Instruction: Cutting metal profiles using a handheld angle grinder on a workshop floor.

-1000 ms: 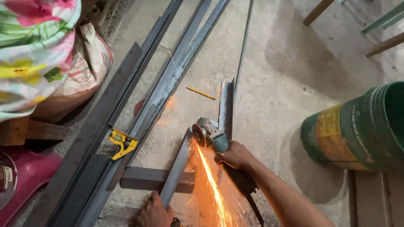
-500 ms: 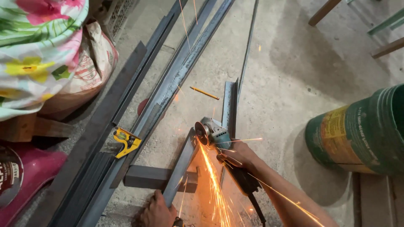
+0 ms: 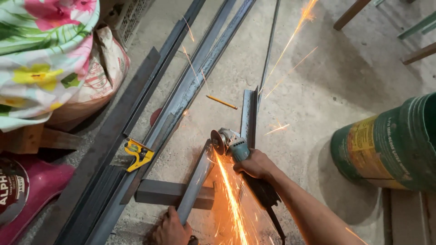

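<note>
Concrete floor [image 3: 290, 90] fills the view, largest thing here. Green drum [image 3: 390, 145] lies on its side at right. Flowered cloth [image 3: 41, 54] at top left covers a stuffed sack [image 3: 102, 68]; a pink plastic thing [image 3: 32, 190] sits at bottom left. Long steel bars [image 3: 190, 86] run diagonally across the floor from lower left to top centre, several side by side. A thin rod [image 3: 269, 54] lies just right of them.

A short steel bar [image 3: 197, 181] is the piece being cut. It rests across a steel block [image 3: 159, 193], near end toward the person, far end under the disc. Judgement: stiff, heavy for its size, hot at the cut, edges likely sharp; it would rattle under the disc, so best held well back from the cut, near the supported end.

Right hand [image 3: 256, 165] is wrapped tight around the body of the grinder [image 3: 236, 149], fingers fully closed on it, cord trailing toward the person. The disc touches the short bar near its upper end; sparks [image 3: 231, 199] stream toward the camera and a few fly up to the top. Grinder judged heavyish, kicks, needs a firm grip.

Left hand [image 3: 172, 227] presses on the near end of the short bar, fingers curled over it, partly cut off by the frame edge.

Another short steel piece [image 3: 249, 113] lies just beyond the grinder. Yellow square [image 3: 138, 153] sits against the long bars. Pencil [image 3: 221, 102] lies on the floor between the bars and that piece.
</note>
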